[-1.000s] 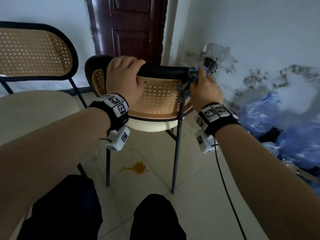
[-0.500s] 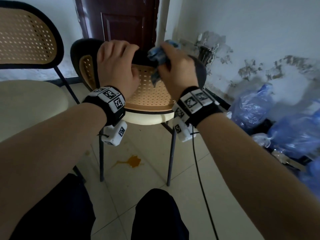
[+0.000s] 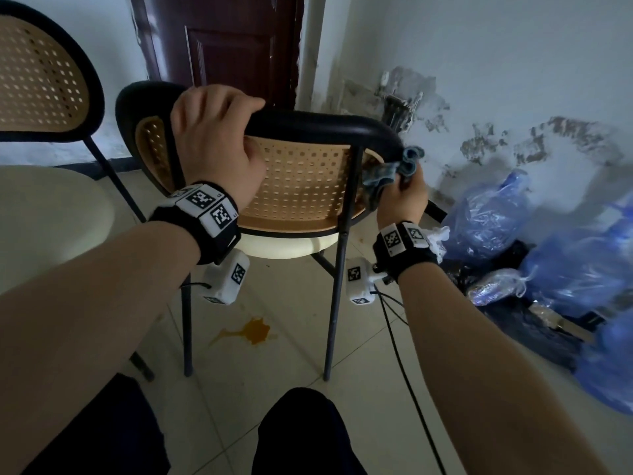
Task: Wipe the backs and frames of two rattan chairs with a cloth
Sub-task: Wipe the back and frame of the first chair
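Two hands on the near rattan chair [image 3: 301,186], seen from the head camera: my left hand [image 3: 219,149] curls over its black top rail, gripping it, while my right hand [image 3: 404,197] clutches the bunched blue cloth [image 3: 397,169] against the frame's right corner. Second rattan chair [image 3: 41,80] stands at left. Orange stain [image 3: 250,332] on the floor [image 3: 359,389] beneath; blue plastic bags [image 3: 548,248] at right.

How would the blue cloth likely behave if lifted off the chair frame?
Probably floppy: the cloth is bunched in folds in the right hand and sags against the chair frame. Likely light, as one hand holds it easily. It should not slip much.
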Available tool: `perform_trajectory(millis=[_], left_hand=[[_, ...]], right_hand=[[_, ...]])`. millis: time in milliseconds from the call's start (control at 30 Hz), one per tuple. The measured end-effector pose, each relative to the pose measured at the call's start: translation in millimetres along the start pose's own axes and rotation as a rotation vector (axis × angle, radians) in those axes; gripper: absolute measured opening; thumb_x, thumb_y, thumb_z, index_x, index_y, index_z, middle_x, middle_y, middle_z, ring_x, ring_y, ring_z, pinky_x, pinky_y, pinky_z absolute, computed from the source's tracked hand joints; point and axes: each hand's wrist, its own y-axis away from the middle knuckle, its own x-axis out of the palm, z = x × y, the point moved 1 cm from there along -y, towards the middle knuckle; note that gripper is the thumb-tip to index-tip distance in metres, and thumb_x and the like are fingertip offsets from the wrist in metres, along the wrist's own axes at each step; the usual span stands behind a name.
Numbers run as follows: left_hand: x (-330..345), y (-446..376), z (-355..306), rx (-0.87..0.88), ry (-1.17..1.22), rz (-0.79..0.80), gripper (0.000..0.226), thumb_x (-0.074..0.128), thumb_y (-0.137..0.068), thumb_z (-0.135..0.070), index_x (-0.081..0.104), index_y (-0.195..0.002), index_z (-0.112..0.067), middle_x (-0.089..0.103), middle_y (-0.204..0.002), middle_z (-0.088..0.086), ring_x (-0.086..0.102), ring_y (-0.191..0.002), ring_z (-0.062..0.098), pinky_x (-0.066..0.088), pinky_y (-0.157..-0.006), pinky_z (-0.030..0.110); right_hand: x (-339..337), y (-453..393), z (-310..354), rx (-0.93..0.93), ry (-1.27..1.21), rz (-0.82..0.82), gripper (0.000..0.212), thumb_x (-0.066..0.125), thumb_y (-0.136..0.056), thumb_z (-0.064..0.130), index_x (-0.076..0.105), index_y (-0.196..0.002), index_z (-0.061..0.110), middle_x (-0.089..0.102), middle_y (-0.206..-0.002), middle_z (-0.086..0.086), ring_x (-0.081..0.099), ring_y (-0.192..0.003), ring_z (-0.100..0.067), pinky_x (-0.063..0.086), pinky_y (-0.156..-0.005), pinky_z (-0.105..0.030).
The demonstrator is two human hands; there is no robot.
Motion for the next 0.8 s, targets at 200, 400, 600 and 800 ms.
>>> perform_trajectory(millis=[200, 400, 600, 800], left_hand=[[0, 1, -1, -0.017, 0.003, 0.016, 0.049, 0.044, -0.076, -0.018, 0.056, -0.122, -0.03, 0.055, -0.123, -0.001, 0.043, -0.125, 0.029, 0.029, -0.113, 0.047], [1, 1, -1, -0.037, -0.016, 0.016, 0.05, 0.038, -0.076, -0.023, 0.054, -0.122, -0.032, 0.053, -0.125, -0.002, 0.042, -0.127, 0.029, 0.028, -0.114, 0.044], [1, 1, -3, -0.048, -0.009, 0.018, 0.05, 0.042, -0.075, -0.019, 0.055, -0.122, -0.03, 0.054, -0.125, -0.002, 0.043, -0.127, 0.03, 0.03, -0.113, 0.044], [-3, 2, 0, -0.013, 0.015, 0.028, 0.055, 0.041, -0.073, -0.018, 0.055, -0.125, -0.027, 0.054, -0.124, -0.001, 0.043, -0.125, 0.03, 0.03, -0.113, 0.045]], right_hand=[[24, 29, -57, 0.302, 0.112, 0.123, 0.028, 0.045, -0.095, 0.02, 0.059, -0.118, 0.011, 0.068, -0.109, -0.012, 0.063, -0.101, -0.033, 0.05, -0.085, -0.038], [24, 33, -67, 0.431, 0.19, 0.275, 0.029, 0.049, -0.093, 0.018, 0.056, -0.12, 0.01, 0.066, -0.113, -0.013, 0.063, -0.105, -0.034, 0.053, -0.092, -0.045], [0, 9, 6, -0.013, -0.049, -0.084, 0.036, 0.056, -0.087, 0.018, 0.051, -0.122, 0.023, 0.064, -0.098, 0.012, 0.063, -0.087, -0.006, 0.052, -0.077, -0.022], [0, 32, 15, -0.372, 0.095, 0.09, 0.035, 0.052, -0.085, 0.038, 0.043, -0.118, 0.036, 0.064, -0.102, 0.012, 0.066, -0.086, -0.01, 0.056, -0.07, -0.025]])
